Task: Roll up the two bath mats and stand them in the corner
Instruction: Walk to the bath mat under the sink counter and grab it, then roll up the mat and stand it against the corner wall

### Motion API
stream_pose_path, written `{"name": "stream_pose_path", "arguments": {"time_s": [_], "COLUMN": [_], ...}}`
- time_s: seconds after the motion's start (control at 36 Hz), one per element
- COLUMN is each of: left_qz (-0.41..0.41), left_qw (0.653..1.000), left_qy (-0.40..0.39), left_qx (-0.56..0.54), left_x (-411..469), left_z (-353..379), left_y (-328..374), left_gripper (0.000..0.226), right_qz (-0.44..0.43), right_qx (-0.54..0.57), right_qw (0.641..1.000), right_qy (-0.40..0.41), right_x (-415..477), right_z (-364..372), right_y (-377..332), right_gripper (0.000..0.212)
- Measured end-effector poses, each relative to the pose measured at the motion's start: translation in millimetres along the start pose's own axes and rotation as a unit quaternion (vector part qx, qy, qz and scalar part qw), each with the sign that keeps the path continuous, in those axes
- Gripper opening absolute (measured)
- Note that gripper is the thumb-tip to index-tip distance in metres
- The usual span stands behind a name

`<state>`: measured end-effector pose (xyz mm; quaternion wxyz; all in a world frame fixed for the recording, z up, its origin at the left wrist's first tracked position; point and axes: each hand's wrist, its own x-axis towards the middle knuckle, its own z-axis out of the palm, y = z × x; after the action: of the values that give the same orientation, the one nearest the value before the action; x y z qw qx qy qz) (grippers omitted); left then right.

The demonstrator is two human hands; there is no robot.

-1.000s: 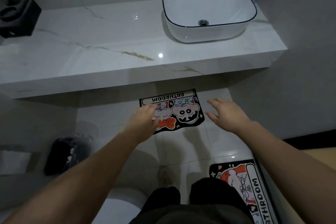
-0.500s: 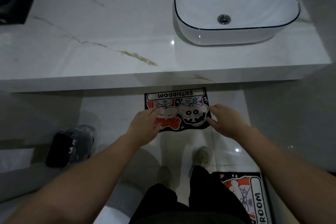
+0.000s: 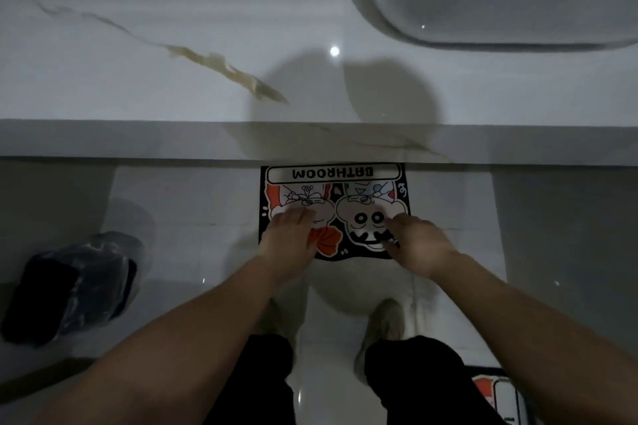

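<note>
A black bath mat point(image 3: 333, 190) printed with cartoon figures and the word BATHROOM lies flat on the white floor, its far edge under the marble counter. My left hand point(image 3: 288, 240) rests over its near left part, fingers spread. My right hand point(image 3: 414, 243) lies over its near right edge, fingers curled down onto the mat. Whether either hand grips the edge is unclear. A corner of the second bath mat point(image 3: 497, 393) shows at the bottom right, beside my right leg.
The marble counter point(image 3: 172, 79) overhangs the floor above the mat, with a white basin point(image 3: 483, 10) at its top right. A dark bin lined with a plastic bag point(image 3: 74, 283) stands on the floor at left. My feet stand just behind the mat.
I have bent lower and closer to the mat. Both hands have come down from above it onto its near edge, and the second mat has slid almost out of view.
</note>
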<state>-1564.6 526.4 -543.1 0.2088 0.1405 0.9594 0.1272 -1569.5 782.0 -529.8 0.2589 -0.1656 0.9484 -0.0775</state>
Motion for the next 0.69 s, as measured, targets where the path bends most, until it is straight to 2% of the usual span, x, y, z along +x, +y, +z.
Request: {"name": "stream_pose_path", "arguments": {"time_s": [0.11, 0.22, 0.33, 0.47, 0.56, 0.61, 0.69], "left_qz": [0.006, 0.057, 0.063, 0.133, 0.167, 0.163, 0.154], "left_qw": [1.000, 0.998, 0.998, 0.989, 0.974, 0.975, 0.978], "left_qy": [-0.005, 0.029, 0.012, 0.045, 0.064, 0.049, 0.078], "left_qx": [0.001, -0.015, 0.008, 0.037, 0.137, 0.141, 0.118], "left_x": [43.6, 89.9, 140.5, 197.5, 231.0, 245.4, 257.4], "left_z": [59.1, 117.9, 166.7, 224.7, 235.9, 238.6, 246.8], "left_y": [-25.8, -53.5, -73.3, -99.2, -107.4, -108.3, -108.2], "left_gripper": [0.054, 0.053, 0.058, 0.059, 0.049, 0.038, 0.038], "right_qz": [0.014, 0.022, 0.029, 0.022, -0.006, -0.013, -0.006], "right_qx": [-0.002, 0.008, -0.027, -0.071, -0.138, -0.167, -0.171], "right_qw": [1.000, 0.999, 0.999, 0.997, 0.989, 0.984, 0.984], "right_qy": [0.011, 0.024, 0.012, 0.032, 0.049, 0.059, 0.055], "right_x": [50.9, 99.9, 150.1, 210.4, 242.5, 255.1, 264.6], "right_z": [61.0, 111.7, 157.7, 207.9, 226.8, 235.3, 244.6], "right_y": [22.3, 54.3, 83.4, 127.2, 149.6, 158.8, 169.7], "right_gripper": [0.052, 0.046, 0.049, 0.047, 0.041, 0.041, 0.042]}}
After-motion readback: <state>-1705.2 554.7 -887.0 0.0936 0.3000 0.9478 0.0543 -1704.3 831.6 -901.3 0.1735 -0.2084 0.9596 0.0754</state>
